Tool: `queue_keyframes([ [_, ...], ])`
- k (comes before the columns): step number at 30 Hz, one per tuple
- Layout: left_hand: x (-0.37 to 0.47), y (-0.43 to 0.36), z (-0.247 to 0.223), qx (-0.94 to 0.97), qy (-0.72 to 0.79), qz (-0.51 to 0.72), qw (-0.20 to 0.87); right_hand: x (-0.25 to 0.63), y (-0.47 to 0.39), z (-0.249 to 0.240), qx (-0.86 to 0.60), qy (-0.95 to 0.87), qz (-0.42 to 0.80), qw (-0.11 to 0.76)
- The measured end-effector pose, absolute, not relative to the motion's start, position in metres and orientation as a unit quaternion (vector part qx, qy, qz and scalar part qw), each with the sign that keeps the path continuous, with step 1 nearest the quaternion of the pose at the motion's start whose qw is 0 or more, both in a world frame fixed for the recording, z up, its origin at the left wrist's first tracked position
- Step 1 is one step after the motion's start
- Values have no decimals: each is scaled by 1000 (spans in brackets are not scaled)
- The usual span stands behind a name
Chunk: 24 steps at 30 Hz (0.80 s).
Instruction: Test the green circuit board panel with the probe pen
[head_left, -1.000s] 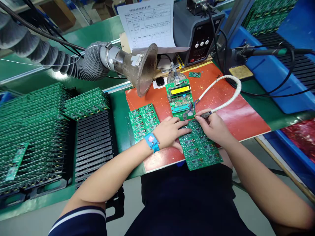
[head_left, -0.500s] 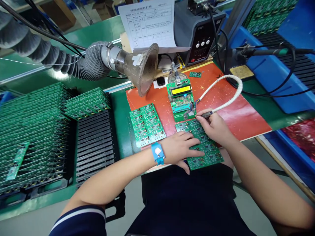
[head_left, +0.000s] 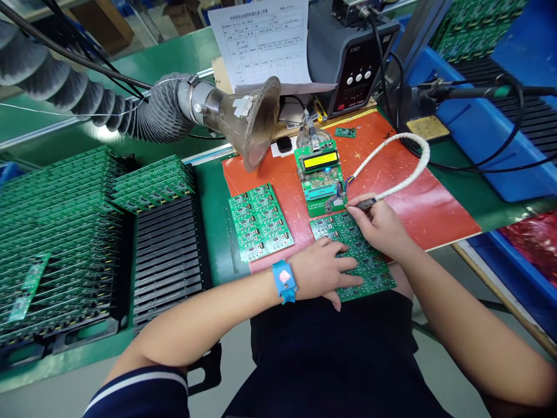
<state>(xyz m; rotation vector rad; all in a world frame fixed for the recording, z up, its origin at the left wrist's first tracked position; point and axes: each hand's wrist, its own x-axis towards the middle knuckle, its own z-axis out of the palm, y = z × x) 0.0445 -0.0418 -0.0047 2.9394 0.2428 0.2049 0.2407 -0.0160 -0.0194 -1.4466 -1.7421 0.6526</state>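
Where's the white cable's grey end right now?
In the head view, the grey end is right of centre, in the right hand, near the lower right corner of the board with the yellow screen.

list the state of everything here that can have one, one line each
Yellow display: lit
Blue light: on
White cable: curved in an arc
Dark cable end: held in the right grip
Near circuit panel: partly under the left grip, jutting past the red mat
Left circuit panel: lying flat, uncovered
Black rack: boards standing at its far end
Paper sheet: propped up
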Motion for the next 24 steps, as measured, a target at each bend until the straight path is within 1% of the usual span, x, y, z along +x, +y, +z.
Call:
queue_keyframes([
  [6,43,-43,-3,992,72,70,79,241,-17,-20,-568,-684,258,379],
  [13,34,-29,2,988,81,86,104,241,-16,-21,-565,-681,264,384],
  [17,31,-20,1,984,88,87,127,242,-14,-20,-566,-664,291,391],
  [20,30,-18,0,983,84,85,139,242,-15,-15,-581,-636,334,384],
  [24,30,-18,2,983,83,71,145,242,-25,-7,-592,-576,363,431],
])
